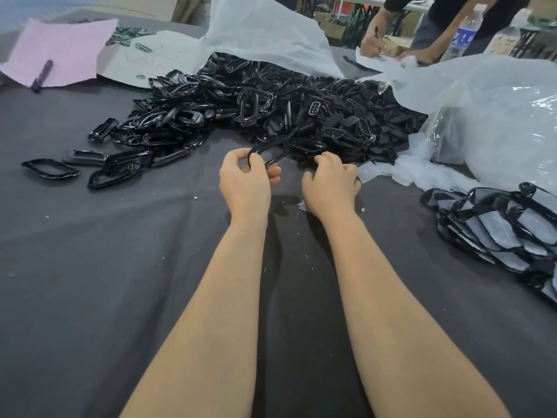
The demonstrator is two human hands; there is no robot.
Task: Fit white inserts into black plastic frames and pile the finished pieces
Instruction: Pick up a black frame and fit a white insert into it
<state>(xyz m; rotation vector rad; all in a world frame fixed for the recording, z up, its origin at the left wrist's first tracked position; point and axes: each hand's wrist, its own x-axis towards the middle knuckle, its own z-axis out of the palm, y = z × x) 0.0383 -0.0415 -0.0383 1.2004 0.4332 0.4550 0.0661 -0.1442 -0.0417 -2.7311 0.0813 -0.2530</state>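
Note:
My left hand [245, 179] grips a black plastic frame [269, 151] at the near edge of a big heap of black frames [271, 107]. My right hand [331, 179] lies beside it with curled fingers; what they hold is hidden. Loose white inserts [401, 170] spill just right of that hand. A pile of finished pieces [494, 227], black frames with white inserts, lies at the right edge of the dark cloth table [120, 267].
Large clear plastic bags [488, 116] cover the back and right. A pink sheet [60, 52] with a marker [42, 75] lies far left. Another person's hands [373, 40] write at the back right, near a water bottle [462, 34]. Stray frames [49, 168] lie at the left.

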